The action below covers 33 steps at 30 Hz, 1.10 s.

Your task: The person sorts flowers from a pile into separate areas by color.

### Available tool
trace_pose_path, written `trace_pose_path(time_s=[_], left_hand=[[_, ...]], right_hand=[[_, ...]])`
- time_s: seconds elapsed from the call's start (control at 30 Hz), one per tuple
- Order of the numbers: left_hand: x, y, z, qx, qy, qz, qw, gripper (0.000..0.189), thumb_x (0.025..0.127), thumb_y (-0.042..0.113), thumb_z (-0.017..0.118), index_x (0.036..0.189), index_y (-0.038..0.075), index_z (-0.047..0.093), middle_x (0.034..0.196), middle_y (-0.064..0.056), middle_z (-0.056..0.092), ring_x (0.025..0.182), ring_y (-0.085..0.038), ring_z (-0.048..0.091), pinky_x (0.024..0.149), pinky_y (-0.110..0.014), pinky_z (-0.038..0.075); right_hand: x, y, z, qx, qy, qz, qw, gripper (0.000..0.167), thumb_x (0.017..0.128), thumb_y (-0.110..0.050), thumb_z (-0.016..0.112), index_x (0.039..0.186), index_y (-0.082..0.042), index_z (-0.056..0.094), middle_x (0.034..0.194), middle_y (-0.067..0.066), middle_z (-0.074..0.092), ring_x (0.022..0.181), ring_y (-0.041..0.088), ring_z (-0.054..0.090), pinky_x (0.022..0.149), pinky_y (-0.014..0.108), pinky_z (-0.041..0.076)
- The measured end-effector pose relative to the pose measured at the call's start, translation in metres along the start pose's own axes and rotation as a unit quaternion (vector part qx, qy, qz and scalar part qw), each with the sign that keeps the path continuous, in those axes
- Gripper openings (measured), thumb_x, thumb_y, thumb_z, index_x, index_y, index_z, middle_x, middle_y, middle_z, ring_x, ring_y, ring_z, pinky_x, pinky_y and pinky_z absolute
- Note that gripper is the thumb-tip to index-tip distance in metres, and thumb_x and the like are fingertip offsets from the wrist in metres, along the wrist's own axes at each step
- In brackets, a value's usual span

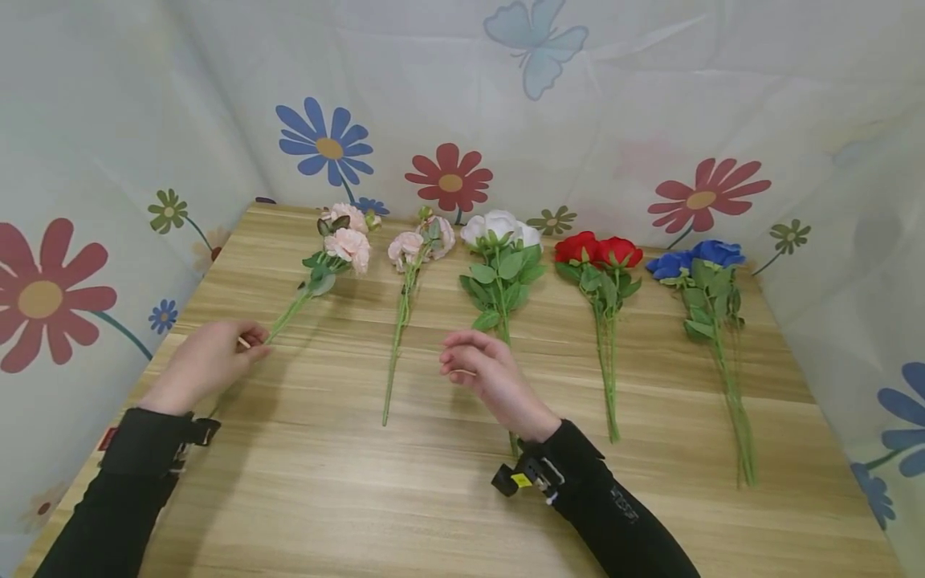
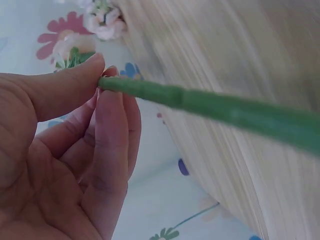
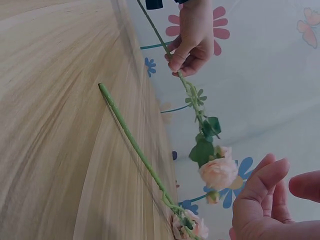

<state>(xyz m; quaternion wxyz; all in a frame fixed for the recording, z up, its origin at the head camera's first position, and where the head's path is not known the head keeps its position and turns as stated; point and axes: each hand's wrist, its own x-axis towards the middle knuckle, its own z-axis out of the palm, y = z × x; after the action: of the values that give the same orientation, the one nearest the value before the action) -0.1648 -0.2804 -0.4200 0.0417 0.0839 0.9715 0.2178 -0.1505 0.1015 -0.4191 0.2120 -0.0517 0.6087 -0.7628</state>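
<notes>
My left hand [image 1: 205, 363] pinches the green stem of a pale pink flower [image 1: 349, 247] between thumb and fingertips at the left side of the table. In the left wrist view, the stem [image 2: 215, 106] runs from the thumb tip toward the camera. The right wrist view shows this flower raised off the wood, its blooms [image 3: 218, 172] away from the hand. My right hand [image 1: 499, 381] holds nothing and hovers with loosely bent fingers, overlapping the stem of a white flower [image 1: 500, 231]. A second pale pink flower [image 1: 405, 249] lies between the two hands.
Red flowers [image 1: 614, 253] and blue flowers [image 1: 718, 252] lie to the right, stems toward me. All rest on a wood-grain table [image 1: 325, 498]. A white cloth [image 1: 405, 72] printed with flowers and a butterfly stands behind and at both sides.
</notes>
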Motion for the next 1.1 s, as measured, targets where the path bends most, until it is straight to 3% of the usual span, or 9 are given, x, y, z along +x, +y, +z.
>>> trace_pose_path(time_s=[0.1,0.23,0.5,0.87,1.1], left_hand=[[0.001,0.009,-0.001,-0.039,0.006,0.0,0.9992,0.024,0.097,0.019,0.068,0.107,-0.003,0.068,0.099,-0.021,0.072,0.084,-0.028,0.069,0.07,-0.039,0.054],[0.005,0.022,0.001,-0.095,-0.003,-0.001,0.9955,0.024,0.099,0.021,0.065,0.106,-0.002,0.066,0.104,-0.021,0.071,0.088,-0.028,0.069,0.07,-0.033,0.054],[0.021,0.05,0.017,-0.199,-0.033,-0.004,0.9795,0.028,0.101,0.022,0.062,0.113,-0.003,0.062,0.108,-0.022,0.067,0.09,-0.027,0.069,0.071,-0.03,0.058],[0.05,0.088,0.048,-0.291,-0.034,-0.024,0.9559,0.026,0.099,0.017,0.064,0.11,-0.005,0.06,0.1,-0.018,0.064,0.084,-0.028,0.07,0.074,-0.037,0.063],[0.063,0.112,0.068,-0.307,-0.022,-0.027,0.9512,0.024,0.095,0.015,0.069,0.106,-0.006,0.062,0.091,-0.014,0.066,0.075,-0.028,0.073,0.07,-0.039,0.063]], right_hand=[[-0.003,-0.002,-0.004,0.001,0.005,0.001,1.0,0.019,0.104,-0.008,0.047,0.121,-0.001,0.053,0.099,-0.002,0.062,0.09,0.01,0.062,0.082,0.021,0.053],[-0.006,-0.004,-0.011,0.007,0.015,-0.001,0.9999,0.019,0.104,-0.008,0.046,0.121,-0.001,0.052,0.099,-0.001,0.061,0.089,0.01,0.062,0.081,0.02,0.053],[-0.011,-0.007,-0.019,0.017,0.03,-0.002,0.9994,0.015,0.104,-0.006,0.046,0.114,-0.008,0.057,0.097,-0.001,0.061,0.087,0.011,0.061,0.079,0.02,0.052],[-0.012,-0.008,-0.023,0.014,0.027,-0.006,0.9995,0.014,0.103,-0.007,0.047,0.113,-0.007,0.057,0.097,-0.001,0.061,0.088,0.011,0.062,0.08,0.021,0.053],[-0.012,-0.008,-0.025,0.018,0.028,-0.005,0.9994,0.014,0.103,-0.006,0.047,0.115,-0.003,0.055,0.097,-0.001,0.061,0.088,0.01,0.062,0.079,0.021,0.053]])
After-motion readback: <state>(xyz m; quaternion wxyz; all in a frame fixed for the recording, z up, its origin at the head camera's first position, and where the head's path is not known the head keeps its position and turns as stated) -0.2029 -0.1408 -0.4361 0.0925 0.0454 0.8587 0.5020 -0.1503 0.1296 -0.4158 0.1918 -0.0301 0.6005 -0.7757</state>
